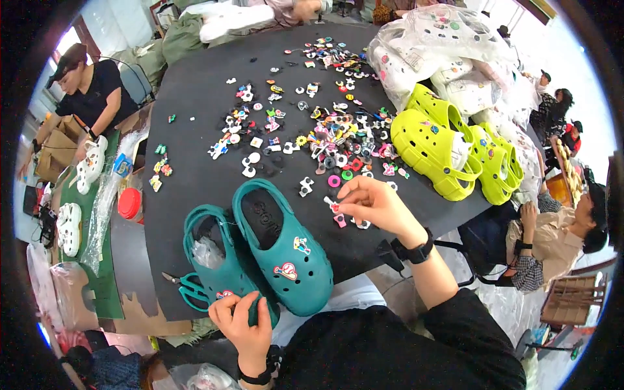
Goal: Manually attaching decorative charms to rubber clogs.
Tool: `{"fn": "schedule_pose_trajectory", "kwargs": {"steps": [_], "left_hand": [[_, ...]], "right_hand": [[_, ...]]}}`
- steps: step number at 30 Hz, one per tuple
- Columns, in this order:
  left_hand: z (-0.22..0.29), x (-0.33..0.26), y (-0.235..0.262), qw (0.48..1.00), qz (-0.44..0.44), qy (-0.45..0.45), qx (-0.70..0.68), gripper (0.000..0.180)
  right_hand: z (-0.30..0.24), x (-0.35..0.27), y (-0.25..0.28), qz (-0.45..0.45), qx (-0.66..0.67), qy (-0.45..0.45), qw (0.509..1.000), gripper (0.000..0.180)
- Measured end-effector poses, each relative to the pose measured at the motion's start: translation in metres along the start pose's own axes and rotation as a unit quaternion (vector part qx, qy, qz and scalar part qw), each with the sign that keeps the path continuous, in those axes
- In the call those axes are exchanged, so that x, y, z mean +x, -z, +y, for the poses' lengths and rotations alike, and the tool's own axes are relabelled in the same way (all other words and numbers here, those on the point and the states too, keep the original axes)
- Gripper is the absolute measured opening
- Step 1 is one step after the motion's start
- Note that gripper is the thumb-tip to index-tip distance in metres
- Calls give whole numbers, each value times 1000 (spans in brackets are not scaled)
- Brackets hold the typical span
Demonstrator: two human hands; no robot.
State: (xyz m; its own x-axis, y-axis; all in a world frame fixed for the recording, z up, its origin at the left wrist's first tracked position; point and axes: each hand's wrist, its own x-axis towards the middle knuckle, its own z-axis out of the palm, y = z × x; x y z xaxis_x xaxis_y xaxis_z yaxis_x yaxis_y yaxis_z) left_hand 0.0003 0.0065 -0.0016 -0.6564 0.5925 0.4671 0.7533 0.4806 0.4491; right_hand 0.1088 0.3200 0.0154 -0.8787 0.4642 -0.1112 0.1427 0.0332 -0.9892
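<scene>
Two teal clogs lie side by side at the table's near edge, toes toward me. My left hand (244, 325) is closed over the toe of the left clog (218, 263), by a red-and-white shoe charm (225, 294). The right clog (285, 260) carries a heart-shaped baseball charm (286, 270) and a colourful figure charm (301, 245). Over the loose charms to the right, my right hand (380, 205) pinches a small white-and-red shoe charm (332, 205) between thumb and fingers. Crumpled clear plastic (207, 252) sits inside the left clog.
Many loose charms (338, 133) are strewn across the dark table (201, 97). Lime-green clogs (432, 143) and bagged goods (448, 45) stand at the right. Teal-handled scissors (190, 290) lie beside the left clog. A co-worker (97, 84) handles a white clog (91, 164) at left.
</scene>
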Motion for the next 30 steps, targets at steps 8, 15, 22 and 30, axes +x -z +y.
{"fn": "schedule_pose_trajectory", "kwargs": {"steps": [8,15,22,30], "left_hand": [[8,40,57,946,-68,41,-314,37],[-3,62,77,915,-105,-21,-388,14],[-135,158,67,918,13,184,-351,14],[-298,248,-34,920,-35,289,-264,18]], "right_hand": [[-64,-31,-85,-210,-59,148,965,24],[-69,-28,-127,-267,20,142,953,29],[-39,-36,-106,-105,-49,211,970,37],[27,-117,-44,70,49,-16,996,28]]}}
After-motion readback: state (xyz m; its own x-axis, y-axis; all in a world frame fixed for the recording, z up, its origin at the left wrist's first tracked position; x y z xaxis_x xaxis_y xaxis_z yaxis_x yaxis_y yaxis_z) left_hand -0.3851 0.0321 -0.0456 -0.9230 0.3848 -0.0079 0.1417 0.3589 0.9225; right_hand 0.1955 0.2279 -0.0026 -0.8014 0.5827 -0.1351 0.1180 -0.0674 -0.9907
